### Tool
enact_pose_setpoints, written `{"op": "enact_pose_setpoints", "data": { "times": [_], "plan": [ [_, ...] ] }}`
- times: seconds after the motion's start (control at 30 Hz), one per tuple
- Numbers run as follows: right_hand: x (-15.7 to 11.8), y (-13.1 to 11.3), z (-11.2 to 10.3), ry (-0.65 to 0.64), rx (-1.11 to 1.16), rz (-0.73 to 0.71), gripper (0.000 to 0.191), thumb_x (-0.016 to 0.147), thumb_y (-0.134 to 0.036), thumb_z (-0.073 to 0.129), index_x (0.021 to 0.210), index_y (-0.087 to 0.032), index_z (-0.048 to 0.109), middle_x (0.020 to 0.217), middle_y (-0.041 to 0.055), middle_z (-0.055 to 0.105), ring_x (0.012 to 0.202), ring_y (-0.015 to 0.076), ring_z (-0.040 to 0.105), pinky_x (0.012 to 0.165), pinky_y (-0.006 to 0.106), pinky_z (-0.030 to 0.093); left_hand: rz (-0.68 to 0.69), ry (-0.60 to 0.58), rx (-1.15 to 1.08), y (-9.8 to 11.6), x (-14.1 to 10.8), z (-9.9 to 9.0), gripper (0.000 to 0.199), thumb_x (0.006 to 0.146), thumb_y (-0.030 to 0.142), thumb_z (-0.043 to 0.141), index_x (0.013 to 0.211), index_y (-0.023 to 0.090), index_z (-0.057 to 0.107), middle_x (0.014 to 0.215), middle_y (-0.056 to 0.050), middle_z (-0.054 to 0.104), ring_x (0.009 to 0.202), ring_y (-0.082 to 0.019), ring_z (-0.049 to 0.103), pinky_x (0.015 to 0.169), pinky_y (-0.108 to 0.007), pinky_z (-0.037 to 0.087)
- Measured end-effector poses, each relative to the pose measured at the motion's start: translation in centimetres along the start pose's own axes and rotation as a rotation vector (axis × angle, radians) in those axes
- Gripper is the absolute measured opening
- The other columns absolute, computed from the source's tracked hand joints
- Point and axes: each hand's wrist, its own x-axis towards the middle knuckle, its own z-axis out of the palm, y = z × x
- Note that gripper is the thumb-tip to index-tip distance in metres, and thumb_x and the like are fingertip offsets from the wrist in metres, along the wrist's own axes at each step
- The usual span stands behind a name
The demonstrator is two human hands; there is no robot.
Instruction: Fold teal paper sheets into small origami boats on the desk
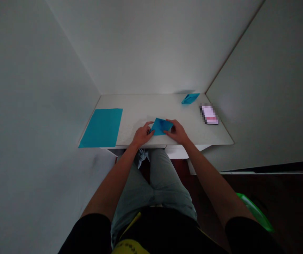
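Note:
Between my two hands is a small folded piece of blue paper (161,126), near the front edge of the white desk. My left hand (142,135) pinches its left corner between thumb and fingers. On the other side, my right hand (177,132) grips the right corner, thumb at the lower edge and fingers at the upper. The paper looks four-sided with slanted edges; its underside is hidden.
A large flat sheet of blue paper (101,127) lies at the desk's left end. Toward the back right stands a folded blue paper piece (190,98), with a blurred-out phone (209,114) nearby. Walls enclose the white desk (135,103). A green object (255,211) is on the floor at right.

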Motion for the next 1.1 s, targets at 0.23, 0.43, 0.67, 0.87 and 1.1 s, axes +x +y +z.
{"op": "enact_pose_setpoints", "data": {
  "times": [0.23,0.43,0.67,0.87,1.1],
  "plan": [
    [-0.2,-0.9,0.4,-0.185,-0.223,-0.189,0.062,0.106,-0.04,0.061,0.166,-0.033,0.048,0.145,0.0129,0.063,0.098,0.0246,0.07,0.093,0.044,0.062,-0.013,0.045,-0.007,-0.2,0.0,0.3,0.081,0.094,0.037,0.075,0.164,0.018,0.039,0.082,0.003,0.069,0.07,-0.018,0.064,0.068,-0.029,0.045],
    [0.1,0.0,0.6,-0.184,-0.315,-0.235,0.041,0.104,-0.024,0.059,0.141,-0.034,0.073,0.144,0.0105,0.065,0.102,0.0258,0.066,0.097,0.047,0.056,-0.008,0.202,0.117,-0.5,0.2,0.3,0.064,0.085,0.026,0.081,0.147,0.022,0.066,0.119,-0.009,0.067,0.101,-0.024,0.068,0.092,-0.038,0.054],
    [0.0,0.2,0.6,-0.104,-0.388,-0.118,0.031,0.1,-0.029,0.069,0.13,-0.025,0.076,0.128,0.013,0.071,0.114,0.0314,0.065,0.093,0.046,0.049,0.079,0.142,0.228,0.0,-0.1,0.2,0.032,0.089,0.02,0.078,0.119,0.029,0.08,0.146,-0.006,0.069,0.14,-0.032,0.057,0.118,-0.051,0.042],
    [0.1,0.9,0.4,-0.046,-0.387,-0.029,0.018,0.103,-0.034,0.069,0.112,-0.026,0.081,0.119,0.0118,0.072,0.111,0.0307,0.066,0.091,0.045,0.046,0.083,0.105,0.149,-0.3,0.2,0.2,0.019,0.094,0.021,0.075,0.111,0.027,0.079,0.125,-0.005,0.08,0.125,-0.027,0.069,0.115,-0.047,0.045],
    [0.6,0.8,0.6,-0.122,-0.347,-0.041,0.023,0.107,-0.04,0.063,0.107,-0.025,0.081,0.117,0.0103,0.075,0.106,0.0291,0.066,0.092,0.045,0.047,0.101,0.124,0.14,-0.9,0.6,0.3,0.014,0.102,0.033,0.071,0.105,0.022,0.079,0.11,-0.008,0.082,0.111,-0.028,0.071,0.105,-0.044,0.051]
  ]
}}
